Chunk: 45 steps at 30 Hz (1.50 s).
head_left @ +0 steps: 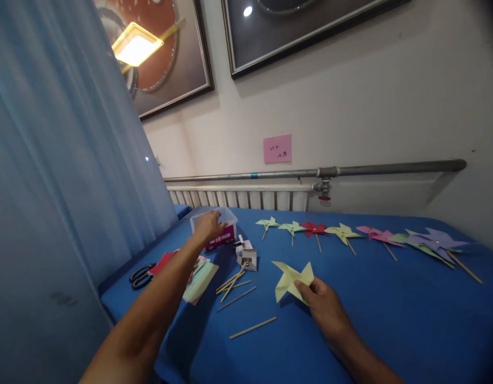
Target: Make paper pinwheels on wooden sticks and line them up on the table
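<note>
Clear plastic makes up the bin (228, 215) near the far edge of the blue tabletop (330, 341), a purple label (222, 238) across its front. The left hand (207, 226) reaches over its rim, fingers above the opening; whether they grip anything cannot be told, and the bin's contents are hidden. Well apart from it, the right hand (321, 305) pinches a pale yellow paper pinwheel (287, 282) between thumb and fingers, holding it above the middle of the tabletop, with no stick showing on it.

Just beside the bin, a small open box (250, 258) shows a small shiny item inside, too small to identify; a white packet with black parts (242, 245) sits behind it. Several thin sticks (235, 284) lie loosely crossed in front, and one stick (253, 327) lies alone nearer. Paper sheets (201, 280) and black-handled scissors (141, 276) lie to the left. Finished pinwheels (342, 233) on sticks line the far right side.
</note>
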Motion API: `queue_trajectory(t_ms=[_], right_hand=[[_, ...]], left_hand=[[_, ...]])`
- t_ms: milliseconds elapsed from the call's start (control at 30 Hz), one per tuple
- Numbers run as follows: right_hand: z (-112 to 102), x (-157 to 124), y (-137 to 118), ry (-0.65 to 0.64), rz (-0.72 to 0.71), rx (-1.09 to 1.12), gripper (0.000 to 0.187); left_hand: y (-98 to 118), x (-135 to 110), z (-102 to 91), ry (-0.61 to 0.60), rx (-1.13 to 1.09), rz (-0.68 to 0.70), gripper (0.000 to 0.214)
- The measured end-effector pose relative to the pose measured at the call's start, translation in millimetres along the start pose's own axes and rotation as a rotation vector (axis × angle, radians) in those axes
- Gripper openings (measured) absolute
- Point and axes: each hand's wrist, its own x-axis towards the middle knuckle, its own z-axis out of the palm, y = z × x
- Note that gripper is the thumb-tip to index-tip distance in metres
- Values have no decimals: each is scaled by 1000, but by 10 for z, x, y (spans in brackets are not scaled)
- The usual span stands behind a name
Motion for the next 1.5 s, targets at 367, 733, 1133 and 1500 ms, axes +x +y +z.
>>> queue_trajectory(t_ms=[367, 733, 1133, 1500], right_hand=[[8, -13, -18, 8, -26, -4, 35], [8, -53, -56, 6, -36, 17, 34], [4, -19, -25, 22, -51, -33, 37], [5, 30, 27, 17, -33, -32, 37]], left_hand=[[409, -1930, 750, -229, -254, 185, 77], [314, -1555, 695, -260, 84, 135, 31], [332, -1491, 860, -262, 163, 97, 34], [-124, -362, 64, 40, 192, -103, 33]])
